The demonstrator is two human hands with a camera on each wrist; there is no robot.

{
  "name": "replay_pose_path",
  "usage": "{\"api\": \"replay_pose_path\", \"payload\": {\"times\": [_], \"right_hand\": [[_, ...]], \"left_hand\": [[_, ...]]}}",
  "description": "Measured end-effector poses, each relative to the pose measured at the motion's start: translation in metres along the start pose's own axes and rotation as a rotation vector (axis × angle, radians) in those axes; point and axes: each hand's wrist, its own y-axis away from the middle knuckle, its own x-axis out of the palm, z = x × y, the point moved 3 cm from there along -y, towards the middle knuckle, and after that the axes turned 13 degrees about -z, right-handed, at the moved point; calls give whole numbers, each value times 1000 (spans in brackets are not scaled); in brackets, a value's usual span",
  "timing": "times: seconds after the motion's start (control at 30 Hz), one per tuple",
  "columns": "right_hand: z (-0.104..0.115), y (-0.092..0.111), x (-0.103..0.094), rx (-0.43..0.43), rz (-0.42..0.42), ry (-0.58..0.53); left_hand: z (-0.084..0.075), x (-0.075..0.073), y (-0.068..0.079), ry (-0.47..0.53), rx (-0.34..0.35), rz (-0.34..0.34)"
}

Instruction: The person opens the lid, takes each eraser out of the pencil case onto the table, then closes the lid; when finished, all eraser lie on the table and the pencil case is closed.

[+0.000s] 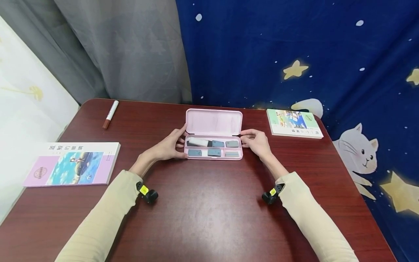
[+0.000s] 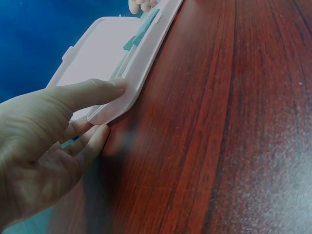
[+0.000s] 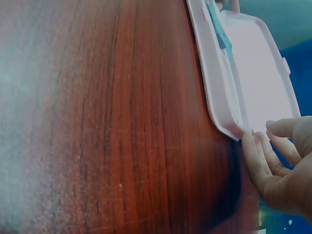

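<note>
An open pink pencil case [image 1: 214, 158] lies on the table, its raised lid [image 1: 214, 122] leaning back at the far side. Inside its divided base are several blue-grey and white blocks [image 1: 214, 152] that look like erasers, and a longer white piece [image 1: 198, 142]. My left hand [image 1: 168, 145] grips the left end; in the left wrist view the thumb [image 2: 105, 91] presses the outer wall and the fingers reach the end near the tabletop. With my right hand [image 1: 256, 143] I hold the right end by the hinge, fingertips [image 3: 249, 141] touching the base's corner.
A purple-and-white book [image 1: 76, 165] lies at the left of the brown table [image 1: 209, 218]. Behind it rests a white marker with a brown cap [image 1: 111, 113]. A green-and-white book [image 1: 294, 123] lies at the back right. Curtains [image 1: 229, 54] hang behind the table.
</note>
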Motion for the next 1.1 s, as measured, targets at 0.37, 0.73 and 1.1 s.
{"api": "replay_pose_path", "payload": {"times": [0.37,0.73,1.1], "right_hand": [[18,16,11,-268,66,315],[24,26,20,-433,163,414],[26,33,31,-585,280,566]], "left_hand": [[-3,-2,0,-16,-1,2],[-5,-2,1,-20,-7,0],[-4,-1,2,-34,15,-6]]}}
